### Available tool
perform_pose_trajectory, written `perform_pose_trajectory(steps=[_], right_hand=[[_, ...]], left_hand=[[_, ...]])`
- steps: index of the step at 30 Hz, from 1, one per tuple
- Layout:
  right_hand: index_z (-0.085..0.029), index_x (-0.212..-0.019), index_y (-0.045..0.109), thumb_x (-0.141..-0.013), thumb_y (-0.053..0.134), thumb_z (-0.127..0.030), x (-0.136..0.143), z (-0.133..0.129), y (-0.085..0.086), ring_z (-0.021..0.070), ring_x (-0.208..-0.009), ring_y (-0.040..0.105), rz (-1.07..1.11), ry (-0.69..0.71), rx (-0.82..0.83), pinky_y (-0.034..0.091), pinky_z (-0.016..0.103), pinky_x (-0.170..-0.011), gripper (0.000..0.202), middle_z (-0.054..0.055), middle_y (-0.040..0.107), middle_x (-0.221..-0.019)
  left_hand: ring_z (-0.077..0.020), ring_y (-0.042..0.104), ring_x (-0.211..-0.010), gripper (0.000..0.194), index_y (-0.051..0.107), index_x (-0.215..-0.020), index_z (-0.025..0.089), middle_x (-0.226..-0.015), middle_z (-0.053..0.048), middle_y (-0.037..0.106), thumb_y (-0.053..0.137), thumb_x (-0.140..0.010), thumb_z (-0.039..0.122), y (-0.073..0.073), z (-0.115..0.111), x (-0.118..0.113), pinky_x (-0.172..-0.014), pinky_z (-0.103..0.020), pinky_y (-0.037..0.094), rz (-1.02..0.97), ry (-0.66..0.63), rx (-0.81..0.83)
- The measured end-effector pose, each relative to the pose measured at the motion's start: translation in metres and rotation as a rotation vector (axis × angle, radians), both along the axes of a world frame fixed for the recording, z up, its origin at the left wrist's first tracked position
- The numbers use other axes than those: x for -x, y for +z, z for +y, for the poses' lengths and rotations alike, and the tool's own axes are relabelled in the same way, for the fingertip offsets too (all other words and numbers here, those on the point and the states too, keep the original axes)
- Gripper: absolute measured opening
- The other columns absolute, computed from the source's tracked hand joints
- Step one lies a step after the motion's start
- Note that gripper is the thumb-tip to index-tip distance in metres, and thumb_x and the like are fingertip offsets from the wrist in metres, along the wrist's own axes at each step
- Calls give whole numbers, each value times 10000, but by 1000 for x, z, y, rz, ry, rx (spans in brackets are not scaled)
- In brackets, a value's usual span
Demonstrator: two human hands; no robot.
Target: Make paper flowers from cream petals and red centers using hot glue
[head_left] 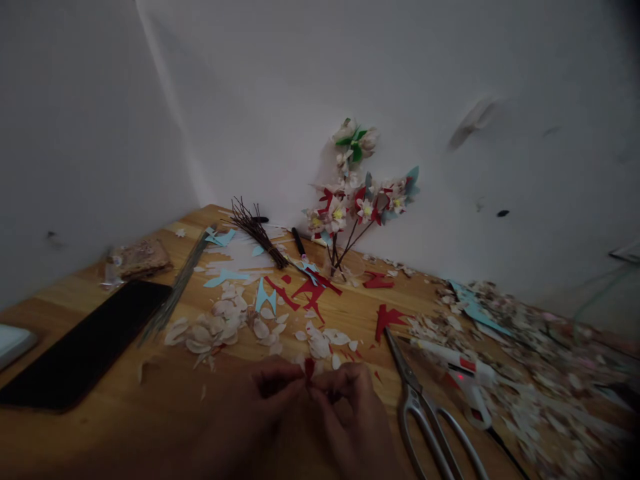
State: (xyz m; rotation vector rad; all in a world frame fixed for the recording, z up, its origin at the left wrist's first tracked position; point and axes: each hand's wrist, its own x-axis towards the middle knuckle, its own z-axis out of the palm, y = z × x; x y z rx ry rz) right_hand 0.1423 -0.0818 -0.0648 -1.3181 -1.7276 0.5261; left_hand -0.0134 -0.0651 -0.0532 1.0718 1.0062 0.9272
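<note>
Close together at the table's near side, my left hand (267, 393) and my right hand (350, 400) are both pinched at the fingertips. Between them stands a small dark red paper piece (309, 367), gripped from both sides; its lower end is hidden by the fingers. Just beyond lie pale dried petals (320, 343). Scissors (413, 393) with metal handles rest to the right of my right hand, their blades toward a red paper scrap (387, 319). Beside them lies a white glue gun (463, 367) with a red light on.
A black flat slab (85, 347) and thin wires (175, 287) lie left. Behind are a twig bundle (260, 233), blue paper scraps (266, 297) and red cut-outs (310, 290). A flower arrangement (350, 207) stands by the wall. Heaped dried petals (540, 387) cover the right side.
</note>
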Motion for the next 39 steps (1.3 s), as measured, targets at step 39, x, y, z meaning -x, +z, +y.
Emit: perform_pose_trajectory(steps=[39], right_hand=[[-257,-705,358,-699,586,-237,0,14,9,127,-531,538,362,-127,101,461,240,-528,229,-68,531,-591]], left_hand=[[-176,526,-755,480,567,-1186,278,-790,8,574,662,-717,306,-14,-17,-2,-714,-289,405,-58,-45,-59]])
